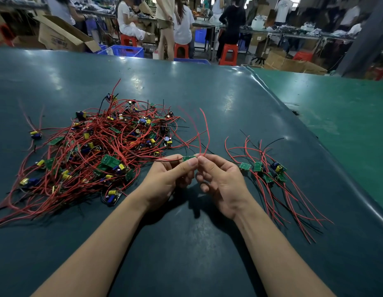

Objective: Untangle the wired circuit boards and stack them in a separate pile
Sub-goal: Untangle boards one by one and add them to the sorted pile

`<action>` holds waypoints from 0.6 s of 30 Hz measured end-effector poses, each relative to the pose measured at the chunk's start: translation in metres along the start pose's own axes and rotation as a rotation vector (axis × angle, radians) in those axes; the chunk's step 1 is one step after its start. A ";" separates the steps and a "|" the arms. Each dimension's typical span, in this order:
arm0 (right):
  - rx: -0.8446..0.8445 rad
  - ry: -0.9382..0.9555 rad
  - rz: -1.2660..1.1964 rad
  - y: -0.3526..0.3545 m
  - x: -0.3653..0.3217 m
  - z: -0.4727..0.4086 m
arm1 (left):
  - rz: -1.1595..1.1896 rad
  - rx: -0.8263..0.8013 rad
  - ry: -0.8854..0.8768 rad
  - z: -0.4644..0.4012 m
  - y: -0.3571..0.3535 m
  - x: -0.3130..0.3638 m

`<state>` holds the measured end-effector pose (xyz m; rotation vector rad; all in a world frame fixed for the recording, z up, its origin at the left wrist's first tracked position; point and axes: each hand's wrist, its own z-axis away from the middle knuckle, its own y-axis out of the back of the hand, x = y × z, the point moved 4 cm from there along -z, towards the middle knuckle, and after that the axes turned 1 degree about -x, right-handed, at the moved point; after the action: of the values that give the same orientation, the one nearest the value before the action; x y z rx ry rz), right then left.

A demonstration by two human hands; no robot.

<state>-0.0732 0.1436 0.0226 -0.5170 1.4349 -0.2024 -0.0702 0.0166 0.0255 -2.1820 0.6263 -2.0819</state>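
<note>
Fingertips (pixel 191 162) of the left hand (pixel 167 181) pinch a small green circuit board (pixel 187 158), while the right hand (pixel 220 183) pinches its red wires (pixel 204 133) just beside the board, apparently to draw them free. Both hands hold the board above the dark work mat (pixel 186 243), between the two heaps. Left of the board sprawls the tangled pile (pixel 96 151) of boards and red leads, one lead from the held board trailing back toward it. Right of the board lies the sorted pile (pixel 265 170), its few boards grouped with wires running roughly parallel, presumably to keep them from knotting again. Beyond the board, other workers sit at benches.
</note>
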 end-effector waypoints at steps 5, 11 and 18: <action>-0.040 -0.018 -0.043 0.000 -0.002 0.001 | -0.055 -0.056 0.021 0.001 -0.002 0.000; 0.106 0.002 0.003 0.003 0.001 -0.002 | -0.003 0.012 -0.015 0.000 0.001 -0.001; 0.260 0.133 -0.103 0.012 -0.005 -0.004 | -0.061 0.037 -0.056 -0.001 0.004 -0.005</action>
<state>-0.0803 0.1551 0.0219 -0.3696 1.4855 -0.5069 -0.0726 0.0151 0.0202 -2.2582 0.5186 -2.0360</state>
